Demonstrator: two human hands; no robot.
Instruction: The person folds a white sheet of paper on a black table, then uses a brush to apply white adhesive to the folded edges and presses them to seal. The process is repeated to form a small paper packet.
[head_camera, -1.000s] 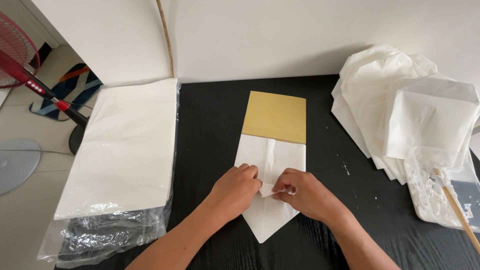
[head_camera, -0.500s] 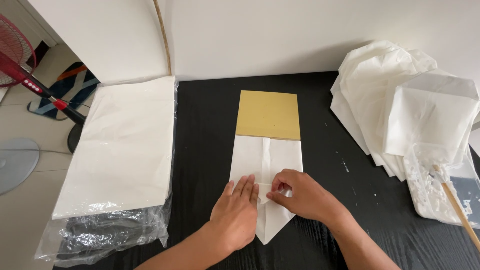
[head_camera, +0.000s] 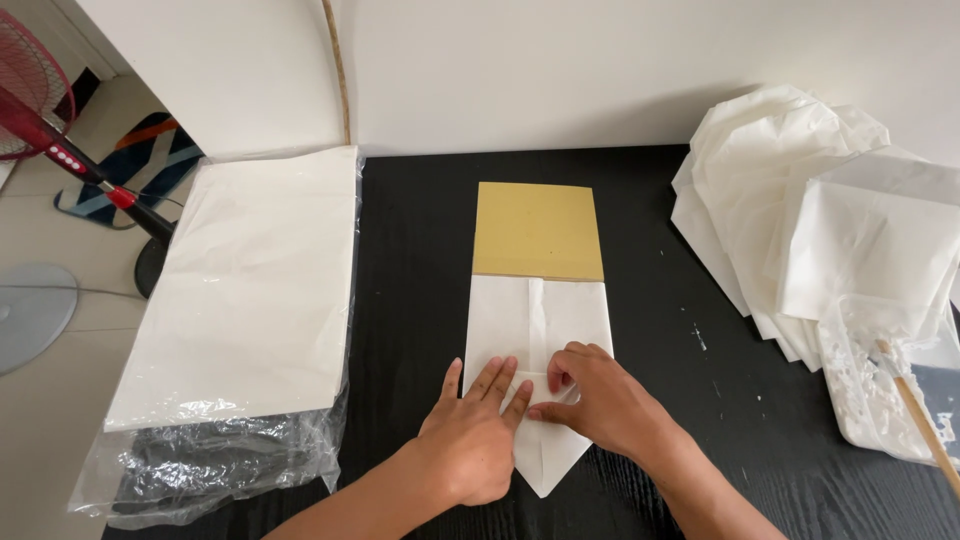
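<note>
Folded white paper (head_camera: 540, 340) is laid flat at the middle of the black table (head_camera: 420, 260), its lower end brought to a point and its long edges creased inward along a central seam. A rectangular tan cardboard sheet (head_camera: 537, 230) is tucked beneath the upper end, with its matte surface exposed above the white edge.

The left hand (head_camera: 475, 435) is pressed palm-down on the lower left part of the paper, fingers extended flat and slightly spread; nothing is gripped. The right hand (head_camera: 600, 400) is set just beside it, touching it at the fingertips. Its fingers are curled, the tips bearing on a fold flap near the centre seam; whether the flap is pinched or only pressed cannot be told.

A thick stack of white sheets (head_camera: 255, 290) in a clear, wrinkled plastic wrap is placed at the left table edge. A loose pile of thin, translucent white paper bags (head_camera: 810, 220) is heaped at the right. Near the right edge, a wooden stick (head_camera: 925, 420) is seen resting in a shallow clear tray (head_camera: 860, 390). The table surface shows a fine wood grain.
</note>
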